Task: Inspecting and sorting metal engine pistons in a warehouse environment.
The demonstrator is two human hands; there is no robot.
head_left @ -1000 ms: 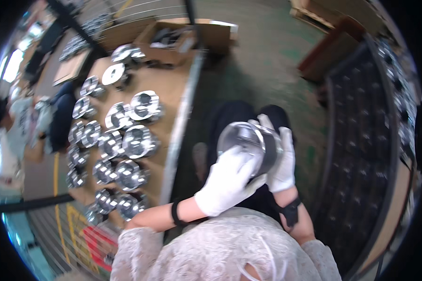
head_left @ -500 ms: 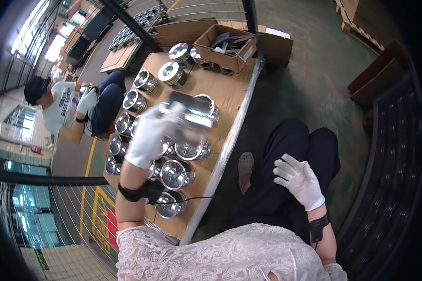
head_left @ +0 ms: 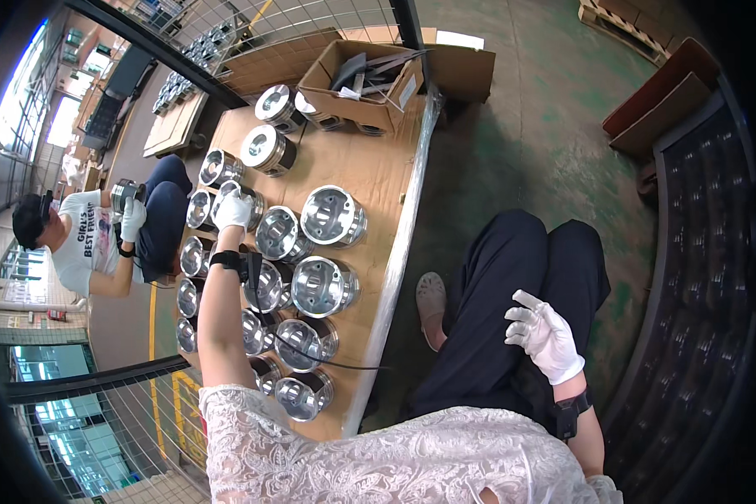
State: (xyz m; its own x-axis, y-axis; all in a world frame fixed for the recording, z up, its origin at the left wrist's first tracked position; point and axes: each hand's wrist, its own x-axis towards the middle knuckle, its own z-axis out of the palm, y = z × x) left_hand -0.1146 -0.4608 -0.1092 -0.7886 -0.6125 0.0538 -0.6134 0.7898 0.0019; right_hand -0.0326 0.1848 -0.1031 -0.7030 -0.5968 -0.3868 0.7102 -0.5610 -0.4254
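My left hand (head_left: 233, 210), in a white glove, reaches over the cardboard-topped table. Its fingers are bent over the near rim of a shiny metal piston (head_left: 254, 202), which stands among the others and is partly hidden by the glove. Beside it, to the right, are another piston (head_left: 279, 233) and a larger-looking piston (head_left: 328, 215), both with their hollow ends up. My right hand (head_left: 546, 340), also gloved in white, is held palm up above my right thigh. Its fingers are loosely bent and apart, with nothing in them.
Several more pistons (head_left: 326, 286) stand in rows on the table (head_left: 374, 189). An open cardboard box (head_left: 344, 105) with dark pieces sits at its far end. A black cable (head_left: 336, 364) trails from my left wrist. At left, a seated person (head_left: 101, 227) holds a piston.
Half a second ago, my left hand was holding a blurred piston in the air above the table; now it is farther left, on a standing piston. My right hand is almost unchanged. The view has shifted.
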